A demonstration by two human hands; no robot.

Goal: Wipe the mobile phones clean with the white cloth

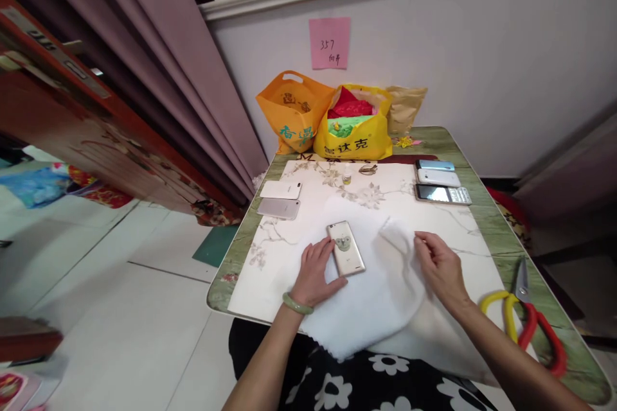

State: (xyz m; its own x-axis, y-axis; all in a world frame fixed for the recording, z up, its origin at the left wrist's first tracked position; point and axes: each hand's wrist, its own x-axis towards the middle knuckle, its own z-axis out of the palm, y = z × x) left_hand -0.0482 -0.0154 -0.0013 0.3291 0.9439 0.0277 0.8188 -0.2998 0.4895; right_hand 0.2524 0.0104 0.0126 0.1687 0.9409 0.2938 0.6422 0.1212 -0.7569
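A gold smartphone (353,255) lies back side up on a white cloth (371,314), with a round grey-green ring holder on its back. My left hand (315,273), with a green bangle on the wrist, rests flat on the cloth with spread fingers touching the phone's left edge. To the right, my right hand (441,270) pinches the raised edge of the cloth, which folds up between the phone and my fingers. The cloth's near edge hangs over the table toward my lap.
Two phones (279,208) lie at left, several more (438,177) at right. Scissors (523,308) with red and yellow handles lie at the right edge. An orange bag (294,115), a yellow bag (357,135), a small bottle (347,176) and a brown paper bag (407,109) stand behind.
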